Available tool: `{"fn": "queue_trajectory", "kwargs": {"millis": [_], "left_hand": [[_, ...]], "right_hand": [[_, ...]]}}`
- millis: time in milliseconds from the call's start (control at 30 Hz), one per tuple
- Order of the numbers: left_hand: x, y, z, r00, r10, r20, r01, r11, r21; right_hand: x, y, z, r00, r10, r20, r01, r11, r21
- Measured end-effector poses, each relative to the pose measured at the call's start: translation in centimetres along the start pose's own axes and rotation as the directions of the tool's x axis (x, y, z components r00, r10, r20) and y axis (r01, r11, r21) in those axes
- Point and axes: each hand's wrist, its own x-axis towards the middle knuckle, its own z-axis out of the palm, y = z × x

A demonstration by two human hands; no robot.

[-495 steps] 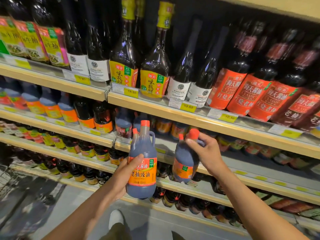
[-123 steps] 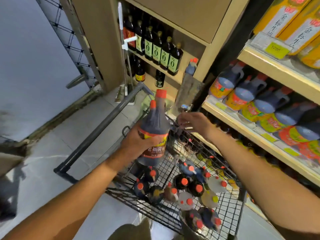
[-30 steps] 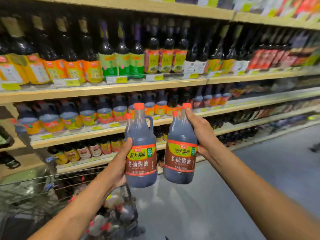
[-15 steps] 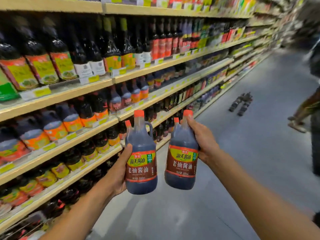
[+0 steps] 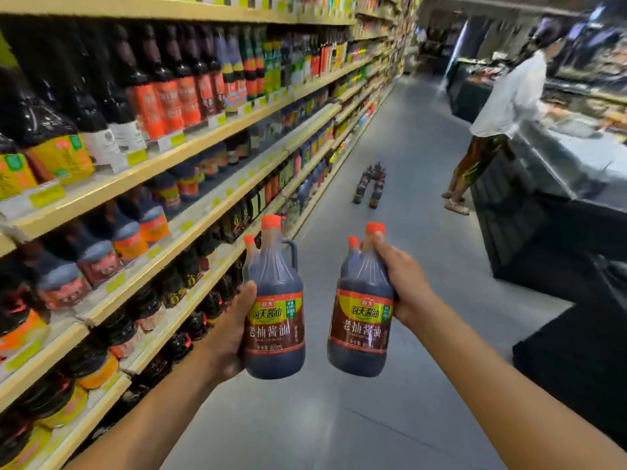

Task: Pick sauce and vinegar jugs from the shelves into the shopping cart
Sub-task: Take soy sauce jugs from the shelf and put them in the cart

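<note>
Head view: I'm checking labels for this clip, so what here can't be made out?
The shopping cart: nowhere in this head view, so its place is unknown.
Fingers of the left hand: hidden behind the left soy sauce jug; only the thumb shows.
Handle side of the right soy sauce jug: covered by the right hand.
The dark cluster on the aisle floor: too small and blurred to identify.
The shelf price tags: blurred, unreadable.
</note>
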Motion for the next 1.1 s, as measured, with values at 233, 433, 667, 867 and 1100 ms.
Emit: {"fn": "queue_trajectory", "kwargs": {"millis": [233,433,667,867,1100], "left_hand": [[11.1,1.4,2.7,0.977,-0.104,0.187,0.100,0.995,0.028],[19.5,2.6,5.7,0.950,-0.135,0.281,0.119,0.990,0.075],[29.2,4.7,8.4,0.978,-0.084,0.193,0.084,0.996,0.009],[33.9,6.5,8.2,0.999,-0.008,0.047,0.011,0.997,-0.077],[37.0,8.9,3.7,0.988,0.035,-0.153,-0.054,0.991,-0.123]], "right_hand": [[6.8,-2.8,-3.2,0.985,-0.008,-0.171,0.012,1.000,0.021],[15.0,-4.4,-6.3,0.979,0.016,-0.204,-0.015,1.000,0.006],[27.5,-7.6,-8.5,0.995,0.049,-0.087,-0.046,0.998,0.038],[37.1,-10.3,-6.3,0.995,0.057,0.080,-0.059,0.998,0.015],[46.0,-10.2,0.6,0.949,0.116,0.292,-0.113,0.993,-0.029]]}}
